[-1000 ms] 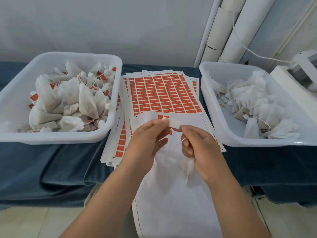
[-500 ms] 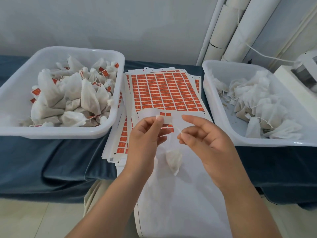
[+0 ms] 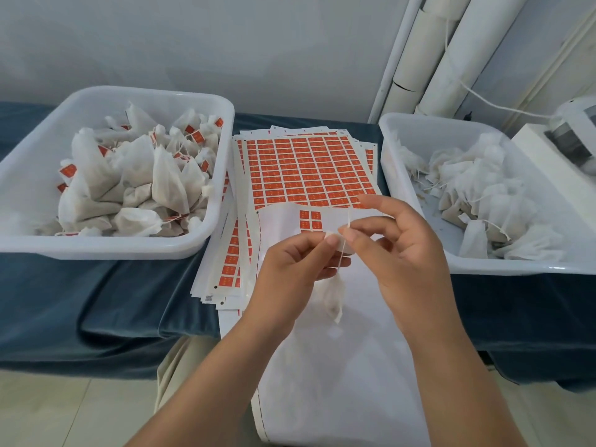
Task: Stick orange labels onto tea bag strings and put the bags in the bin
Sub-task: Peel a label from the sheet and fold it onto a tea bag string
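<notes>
Backdrop: a pale wall (image 3: pixel 193 43) with white pipes (image 3: pixel 451 59) at the upper right; below it a worktop (image 3: pixel 96 301) draped in dark blue cloth.
Tea bag (image 3: pixel 333 295): one, hanging at mid-frame just below the left hand's fingers and between the two wrists, over the backing sheet.
String (image 3: pixel 349 219): runs up from the bag between the two hands; its top end sticks up above the right hand's fingertips.
Label (image 3: pixel 337 241): a small piece showing only a white face, between the fingertips of both hands, against the string.
Left hand (image 3: pixel 290 266): thumb and forefinger pinch the label; the other fingers are curled under.
Right hand (image 3: pixel 403 253): thumb and one finger pinch the string beside the label; the forefinger is raised and straight.
Bins: two, both white. The left bin (image 3: pixel 96 250) holds bags with orange tags; the right bin (image 3: pixel 516 269) holds plain bags.
Label sheets (image 3: pixel 306 169): a fanned stack between the bins, the top one full of orange labels.
Backing sheet (image 3: pixel 338 382): hangs over the front edge, with four orange labels (image 3: pixel 310 220) left near its top.
Far right: a white device (image 3: pixel 574 137), partly cut off.
</notes>
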A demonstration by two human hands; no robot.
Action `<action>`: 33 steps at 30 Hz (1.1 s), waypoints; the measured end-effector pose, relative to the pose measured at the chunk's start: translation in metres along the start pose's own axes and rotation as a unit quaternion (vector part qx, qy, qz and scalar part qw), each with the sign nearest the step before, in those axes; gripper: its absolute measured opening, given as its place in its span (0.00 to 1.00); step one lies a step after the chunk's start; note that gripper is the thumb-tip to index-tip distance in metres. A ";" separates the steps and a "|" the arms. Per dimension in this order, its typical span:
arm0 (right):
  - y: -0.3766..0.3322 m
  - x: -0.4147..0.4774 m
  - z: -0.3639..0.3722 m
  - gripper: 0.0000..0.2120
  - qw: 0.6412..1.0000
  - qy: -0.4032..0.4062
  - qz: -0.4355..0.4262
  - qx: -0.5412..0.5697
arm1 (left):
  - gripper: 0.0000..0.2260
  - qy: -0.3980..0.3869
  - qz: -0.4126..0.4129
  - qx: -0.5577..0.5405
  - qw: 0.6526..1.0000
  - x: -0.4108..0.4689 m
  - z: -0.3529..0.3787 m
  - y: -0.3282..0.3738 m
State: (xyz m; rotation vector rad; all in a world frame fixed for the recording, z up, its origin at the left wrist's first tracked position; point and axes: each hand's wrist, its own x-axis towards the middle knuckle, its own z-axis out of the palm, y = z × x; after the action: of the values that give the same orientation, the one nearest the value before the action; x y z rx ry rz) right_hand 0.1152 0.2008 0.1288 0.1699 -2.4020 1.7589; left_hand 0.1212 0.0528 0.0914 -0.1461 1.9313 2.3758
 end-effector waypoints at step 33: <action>0.023 -0.005 0.010 0.13 0.983 0.102 0.039 0.145 | 0.19 -0.027 -0.035 0.077 0.996 -0.006 -0.009 -0.005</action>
State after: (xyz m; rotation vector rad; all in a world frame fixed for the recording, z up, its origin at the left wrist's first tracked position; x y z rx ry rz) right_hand 0.1153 0.1980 0.1032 -0.0680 -2.0304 2.0450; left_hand 0.1276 0.0452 0.0850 -0.1358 2.0398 2.1555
